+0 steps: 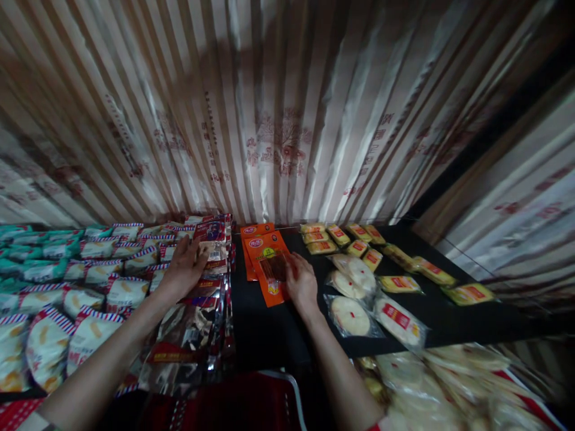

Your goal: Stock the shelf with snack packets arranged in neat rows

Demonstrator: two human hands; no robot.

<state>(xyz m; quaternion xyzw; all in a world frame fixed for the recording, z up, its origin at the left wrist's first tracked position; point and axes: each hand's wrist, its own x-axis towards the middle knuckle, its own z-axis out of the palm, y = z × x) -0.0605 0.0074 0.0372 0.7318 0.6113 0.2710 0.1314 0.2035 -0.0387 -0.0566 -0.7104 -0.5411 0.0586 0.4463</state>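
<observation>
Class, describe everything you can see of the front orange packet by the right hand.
The front orange packet is a flat, rectangular pouch that looks like plastic. A pale oval logo sits near its top, with a yellow-green round mark below; dark brown contents show in its middle. Its top slants leftward, and it partly covers another orange packet above the black table surface. The right hand is at its right edge; how firmly it grips is unclear.

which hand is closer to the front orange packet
Right. The right hand is at the right edge of the front orange packet, its fingers against it; the left hand is off to the left, at the dark red packets.
</observation>
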